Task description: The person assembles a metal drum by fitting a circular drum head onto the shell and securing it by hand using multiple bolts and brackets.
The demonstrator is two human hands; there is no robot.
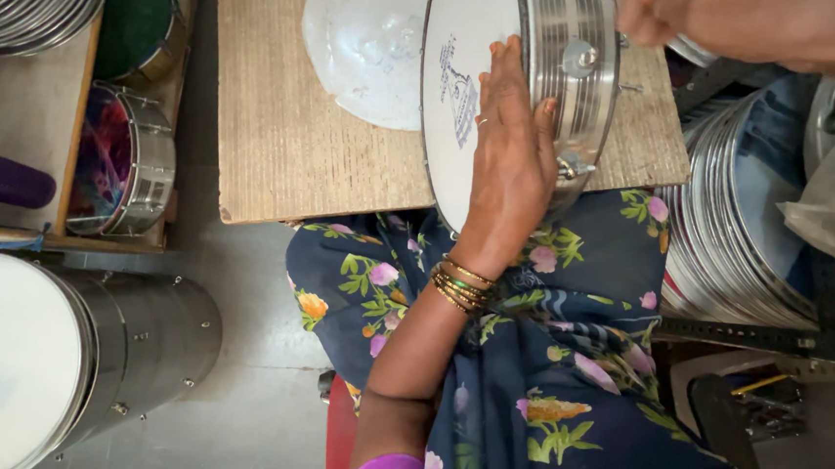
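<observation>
Steadying the shiny steel-shelled drum with the white skin (467,91) is my left hand's (511,153) job right now: the palm lies flat and open across the rim, fingers spread over the edge of the drumhead, gripping nothing, just pressing the drum down against the pale wooden counter (278,127) and my lap. The drum stands on its edge, tipped slightly, directly under that hand, with its shell facing my right hand (736,27).

That right hand sits above the shell near one of the round tuning lugs (579,57); its fingers look curled closed, perhaps around a small tool, though the frame cuts them off and I cannot tell what, if anything, they hold.

To do this well, I judge that the left palm should keep even pressure so the drum does not roll off the counter edge, and the right hand should work square to the lug rather than at a slant. A loose white plastic skin (367,45) lies just beyond my left fingertips, and stacked steel hoops (731,237) rest to the right of my wrist.
</observation>
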